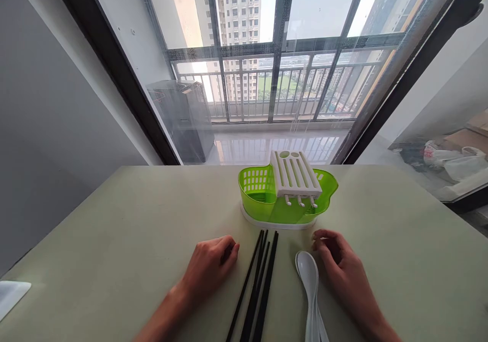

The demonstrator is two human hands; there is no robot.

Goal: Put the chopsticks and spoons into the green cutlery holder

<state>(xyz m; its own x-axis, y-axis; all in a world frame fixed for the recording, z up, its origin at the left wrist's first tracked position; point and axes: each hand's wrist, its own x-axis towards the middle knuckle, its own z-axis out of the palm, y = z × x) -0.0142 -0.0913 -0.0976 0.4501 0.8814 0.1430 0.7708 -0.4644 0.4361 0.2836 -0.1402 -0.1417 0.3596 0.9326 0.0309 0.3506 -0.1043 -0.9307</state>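
Hands (209,267) (340,261) flanking chopsticks (256,286) & spoons (310,291)

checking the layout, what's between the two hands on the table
In the head view, black chopsticks and white spoons lie between the left hand and right hand.

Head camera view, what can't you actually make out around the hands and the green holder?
- Chopsticks: lower ends cut off by the bottom edge; the exact count is unclear where they overlap.
- White spoons: handles run off the bottom edge.
- Left hand and right hand: palms face down, so anything under the curled fingers is hidden.
- Green holder: the white slotted insert covers part of its inside.
- White object: cut by the left edge.
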